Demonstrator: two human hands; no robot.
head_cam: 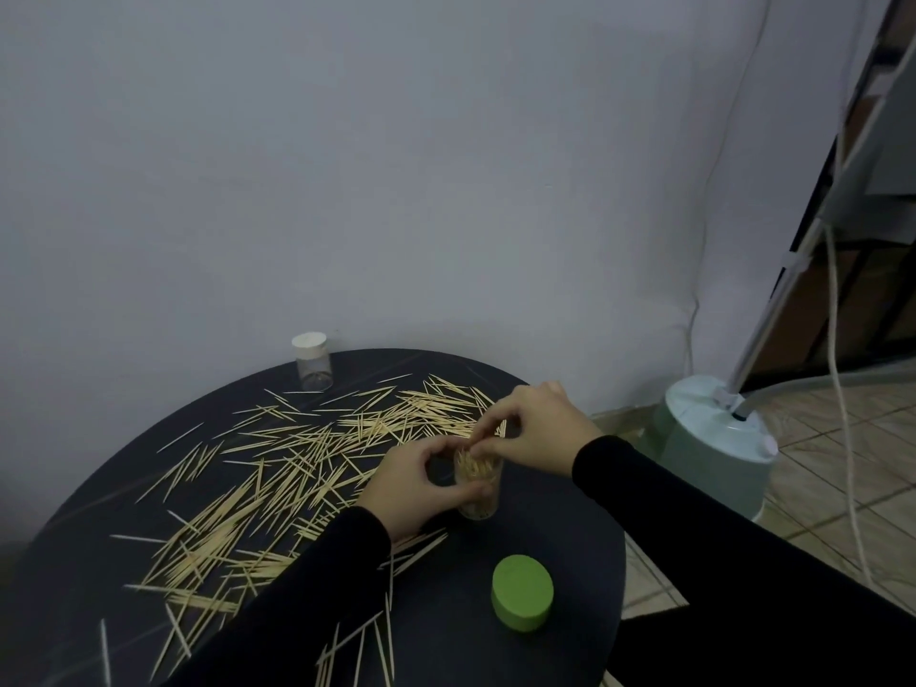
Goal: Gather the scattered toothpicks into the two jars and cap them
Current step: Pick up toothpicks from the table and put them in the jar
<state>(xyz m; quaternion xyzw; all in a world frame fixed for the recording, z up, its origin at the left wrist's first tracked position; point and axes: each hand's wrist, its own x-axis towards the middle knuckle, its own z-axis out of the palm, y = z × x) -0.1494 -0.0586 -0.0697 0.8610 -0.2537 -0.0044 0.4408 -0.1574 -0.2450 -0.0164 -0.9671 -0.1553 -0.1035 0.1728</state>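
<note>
head | left hand (414, 483) grips jar (478, 488) | right hand (533, 431) fingers pinch toothpicks (483, 438) | labels unreadable

Two jars (479, 480) (313, 361), one loose green cap (522, 598) (toothpicks (277, 468) uncountable).

The left hand (416, 483) grips an open clear jar (478, 488) full of toothpicks, and the right hand (533, 431) pinches toothpicks at its mouth. Behind and left of this jar, loose toothpicks (277, 468) cover the dark counter (560, 538). A green cap (522, 606) lies in front of it; a white-capped jar (312, 361) stands far behind, by the wall.
</note>
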